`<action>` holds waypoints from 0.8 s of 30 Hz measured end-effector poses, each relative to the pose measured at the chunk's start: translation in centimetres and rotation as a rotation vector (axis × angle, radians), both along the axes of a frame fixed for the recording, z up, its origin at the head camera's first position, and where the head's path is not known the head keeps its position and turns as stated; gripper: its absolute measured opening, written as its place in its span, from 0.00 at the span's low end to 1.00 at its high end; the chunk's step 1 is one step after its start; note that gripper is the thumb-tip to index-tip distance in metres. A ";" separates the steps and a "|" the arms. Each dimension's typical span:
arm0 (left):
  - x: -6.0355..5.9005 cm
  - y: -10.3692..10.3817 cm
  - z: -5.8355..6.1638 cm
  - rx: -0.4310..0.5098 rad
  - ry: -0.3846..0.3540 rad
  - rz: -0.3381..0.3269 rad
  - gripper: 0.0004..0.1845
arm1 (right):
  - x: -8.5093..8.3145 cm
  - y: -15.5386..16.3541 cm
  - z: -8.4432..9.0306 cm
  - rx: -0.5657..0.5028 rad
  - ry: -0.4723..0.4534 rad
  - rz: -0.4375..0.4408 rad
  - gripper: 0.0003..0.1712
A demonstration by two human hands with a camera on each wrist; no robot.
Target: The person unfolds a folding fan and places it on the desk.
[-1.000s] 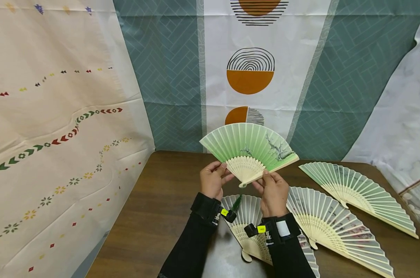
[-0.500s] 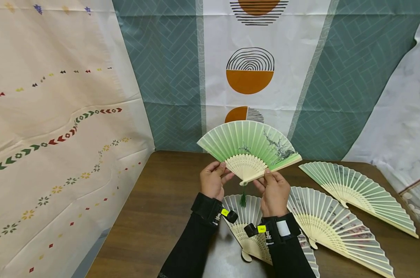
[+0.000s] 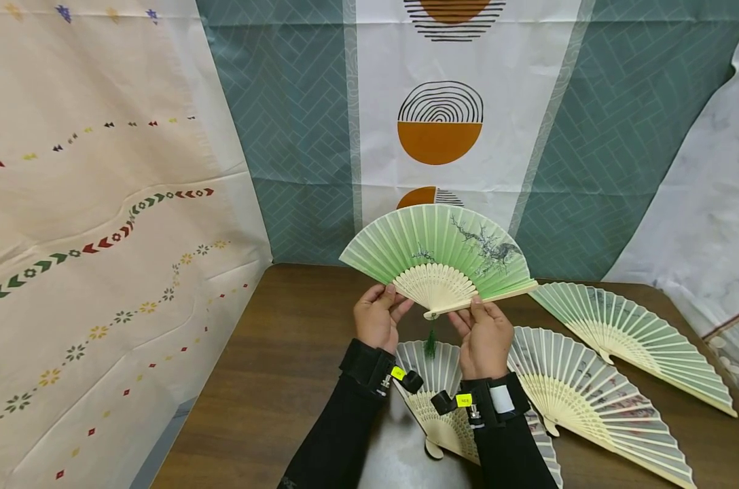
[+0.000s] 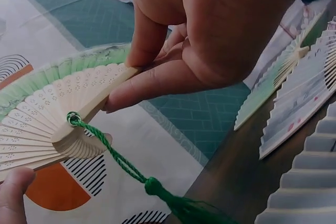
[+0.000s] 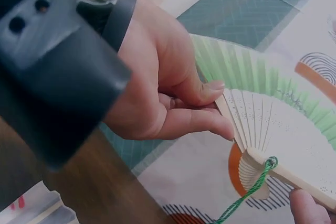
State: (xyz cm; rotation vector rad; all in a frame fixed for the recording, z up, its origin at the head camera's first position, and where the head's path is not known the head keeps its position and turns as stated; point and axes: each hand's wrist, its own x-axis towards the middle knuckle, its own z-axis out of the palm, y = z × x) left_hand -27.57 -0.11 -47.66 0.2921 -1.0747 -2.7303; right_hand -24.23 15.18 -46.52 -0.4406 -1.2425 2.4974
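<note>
Green fan (image 3: pixel 438 252) is spread open & held upright in the air above the table (image 3: pixel 284 367), in front of the patterned backdrop. Left hand (image 3: pixel 378 319) pinches the fan's left outer stick btwn thumb & fingers, grip closed on it; left wrist view shows the same pinch on the pale carved sticks (image 4: pixel 63 103) just above the pivot. Right hand (image 3: pixel 484 337) pinches the right outer stick near the pivot, thumb on top, fingers curled under, also gripping the fan. Green tassel (image 3: pixel 430 343) hangs straight down from the pivot btwn the two hands; its cord (image 5: pixel 247 192) loops thru the pivot ring. Both arms in black sleeves w/ wrist straps. On the table, 3 more open fans lie flat: one white fan (image 3: pixel 433 394) directly under the hands, partly hidden by the forearms; second fan (image 3: pixel 589 401) just right of it; third fan (image 3: pixel 632 339) further right & back, near the table's far edge.
</note>
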 end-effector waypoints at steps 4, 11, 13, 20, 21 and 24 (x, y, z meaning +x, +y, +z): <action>0.0 0.2 0.0 0.020 -0.005 -0.002 0.17 | 0.0 0.1 0.0 -0.036 0.010 -0.010 0.12; 0.1 0.5 0.3 0.036 -0.005 0.003 0.18 | -0.1 0.1 -0.1 -0.115 0.018 -0.018 0.13; 0.2 0.6 0.3 0.044 -0.008 0.005 0.18 | 0.0 0.1 -0.1 -0.127 0.017 -0.019 0.13; 0.2 1.0 0.3 0.077 0.007 0.028 0.18 | 0.0 0.0 0.0 -0.139 0.005 -0.028 0.12; 0.2 1.0 0.2 0.085 0.010 0.030 0.18 | -0.1 -0.1 0.0 -0.151 0.003 -0.028 0.12; 0.3 1.1 0.1 0.104 0.013 0.033 0.18 | -0.1 -0.2 0.0 -0.195 0.001 -0.029 0.12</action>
